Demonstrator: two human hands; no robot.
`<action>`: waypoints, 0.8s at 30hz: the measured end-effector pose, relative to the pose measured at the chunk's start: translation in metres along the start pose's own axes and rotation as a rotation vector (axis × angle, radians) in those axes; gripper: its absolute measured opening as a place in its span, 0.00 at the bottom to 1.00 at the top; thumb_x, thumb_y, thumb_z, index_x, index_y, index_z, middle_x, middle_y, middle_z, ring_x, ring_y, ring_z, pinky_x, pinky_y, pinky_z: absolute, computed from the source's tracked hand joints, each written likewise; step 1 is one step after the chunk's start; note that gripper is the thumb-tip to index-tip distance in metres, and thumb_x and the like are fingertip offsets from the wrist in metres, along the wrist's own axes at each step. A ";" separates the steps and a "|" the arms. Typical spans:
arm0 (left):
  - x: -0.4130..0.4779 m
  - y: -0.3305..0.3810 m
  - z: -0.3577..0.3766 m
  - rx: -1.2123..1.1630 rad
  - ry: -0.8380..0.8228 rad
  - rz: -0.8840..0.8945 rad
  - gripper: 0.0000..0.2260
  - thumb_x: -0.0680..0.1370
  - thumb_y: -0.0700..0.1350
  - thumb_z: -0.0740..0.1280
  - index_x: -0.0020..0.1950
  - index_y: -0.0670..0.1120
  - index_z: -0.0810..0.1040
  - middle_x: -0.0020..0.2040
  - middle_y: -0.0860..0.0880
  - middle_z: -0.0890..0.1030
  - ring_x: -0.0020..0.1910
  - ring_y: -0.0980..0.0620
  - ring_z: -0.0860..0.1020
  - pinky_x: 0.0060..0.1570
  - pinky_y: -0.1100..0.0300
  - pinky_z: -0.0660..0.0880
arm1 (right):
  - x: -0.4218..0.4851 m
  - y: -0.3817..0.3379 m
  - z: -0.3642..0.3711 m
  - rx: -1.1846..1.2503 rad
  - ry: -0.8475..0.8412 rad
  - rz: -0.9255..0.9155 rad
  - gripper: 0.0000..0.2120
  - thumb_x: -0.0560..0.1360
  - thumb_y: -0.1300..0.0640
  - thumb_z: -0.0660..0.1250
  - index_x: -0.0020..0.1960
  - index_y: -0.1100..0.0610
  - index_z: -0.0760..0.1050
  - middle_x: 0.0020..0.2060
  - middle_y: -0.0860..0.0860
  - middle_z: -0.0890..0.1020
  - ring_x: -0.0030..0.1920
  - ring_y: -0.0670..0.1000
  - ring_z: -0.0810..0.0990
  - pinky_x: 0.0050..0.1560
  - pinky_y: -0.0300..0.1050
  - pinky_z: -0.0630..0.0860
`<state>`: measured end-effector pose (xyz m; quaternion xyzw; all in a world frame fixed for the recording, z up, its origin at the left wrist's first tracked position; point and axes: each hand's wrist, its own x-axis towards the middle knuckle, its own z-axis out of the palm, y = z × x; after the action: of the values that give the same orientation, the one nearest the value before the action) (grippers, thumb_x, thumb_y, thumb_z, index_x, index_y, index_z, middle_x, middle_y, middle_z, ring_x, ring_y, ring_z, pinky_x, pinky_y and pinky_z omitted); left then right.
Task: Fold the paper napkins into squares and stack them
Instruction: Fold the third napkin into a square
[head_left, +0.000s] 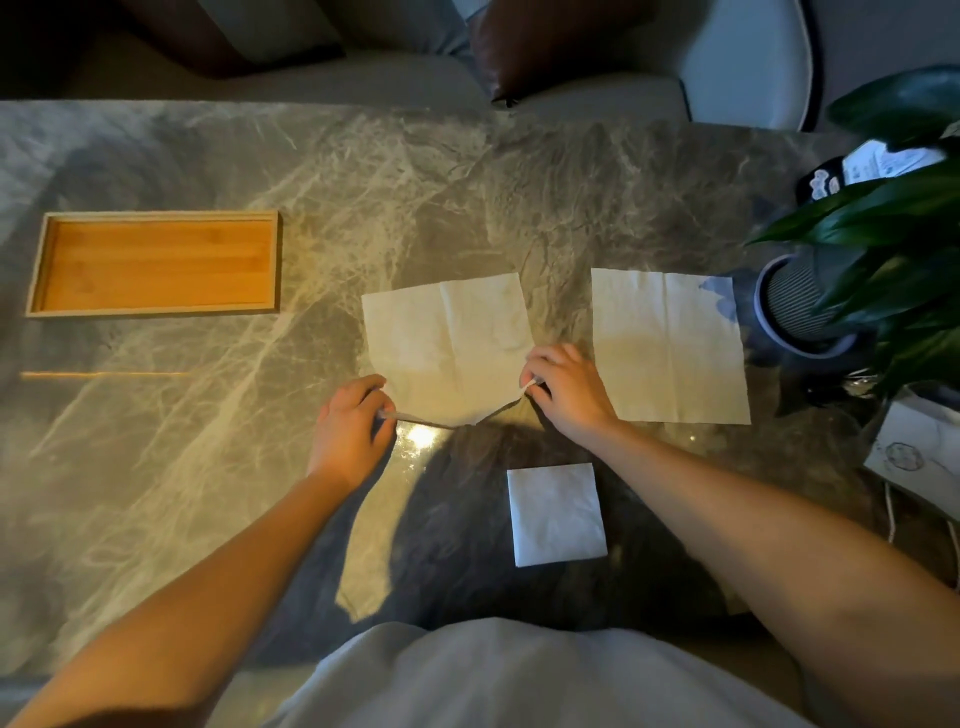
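Observation:
An unfolded white paper napkin (449, 343) lies in the middle of the marble table. My left hand (350, 428) pinches its near left corner and my right hand (563, 389) pinches its near right corner; the near edge is lifted slightly off the table. A second unfolded napkin (670, 345) lies flat to the right, untouched. A small folded square napkin (556, 514) rests nearer to me, below my right forearm.
A wooden tray (156, 218) with nothing in it sits at the far left of the marble table (208, 467). A potted plant (810, 306) with dark leaves stands at the right edge, with papers (914, 447) beside it. A sofa (337, 78) lies beyond the far edge.

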<state>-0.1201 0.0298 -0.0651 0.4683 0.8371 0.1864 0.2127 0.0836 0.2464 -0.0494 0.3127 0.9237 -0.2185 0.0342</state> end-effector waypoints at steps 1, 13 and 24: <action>-0.007 -0.002 0.000 -0.010 0.001 -0.001 0.02 0.74 0.39 0.67 0.45 0.42 0.77 0.65 0.42 0.74 0.64 0.40 0.70 0.62 0.44 0.69 | -0.003 -0.003 0.001 0.025 0.001 -0.010 0.04 0.76 0.59 0.66 0.49 0.54 0.78 0.57 0.50 0.78 0.60 0.53 0.71 0.57 0.51 0.72; -0.085 -0.005 0.001 -0.263 0.118 0.011 0.08 0.75 0.35 0.63 0.44 0.48 0.71 0.70 0.43 0.70 0.71 0.46 0.67 0.62 0.48 0.69 | -0.045 -0.039 0.009 0.313 -0.001 -0.056 0.04 0.80 0.58 0.60 0.50 0.57 0.72 0.40 0.53 0.79 0.40 0.52 0.77 0.41 0.58 0.76; -0.110 -0.004 0.016 -0.351 0.006 -0.212 0.10 0.81 0.43 0.56 0.46 0.58 0.63 0.47 0.56 0.78 0.39 0.62 0.75 0.34 0.65 0.68 | -0.061 -0.032 0.016 0.354 -0.127 0.044 0.06 0.76 0.57 0.68 0.51 0.51 0.73 0.46 0.47 0.81 0.46 0.49 0.80 0.48 0.54 0.79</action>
<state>-0.0630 -0.0651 -0.0608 0.3325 0.8371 0.3075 0.3068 0.1128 0.1826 -0.0397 0.3193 0.8599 -0.3960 0.0416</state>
